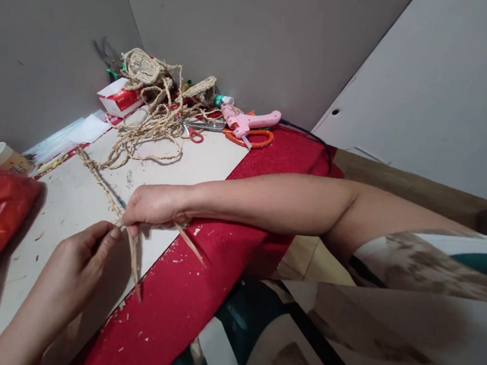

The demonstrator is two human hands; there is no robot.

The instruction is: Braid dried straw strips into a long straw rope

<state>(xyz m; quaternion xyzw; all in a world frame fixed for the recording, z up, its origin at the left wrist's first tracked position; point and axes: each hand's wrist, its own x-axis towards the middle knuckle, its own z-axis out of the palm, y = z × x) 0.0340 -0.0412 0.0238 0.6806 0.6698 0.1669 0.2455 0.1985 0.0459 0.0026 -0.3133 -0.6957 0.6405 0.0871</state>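
A braided straw cord runs across the white board from upper left to my two hands. My left hand pinches the cord's near end between thumb and fingertips. Close against it, my right hand is closed on the same end, its fingers curled downward. Loose straw strands come out below the hands: one strand hangs toward the board's edge, and another strand sticks out under my right wrist over the red cloth. The exact grip of the fingertips is partly hidden.
Beyond the hands lies a tangled heap of braided cord. Beside it are red-handled scissors, orange-handled scissors, a pink glue gun and a red-white box. At left are a paper cup and a red plastic bag. Grey walls stand behind.
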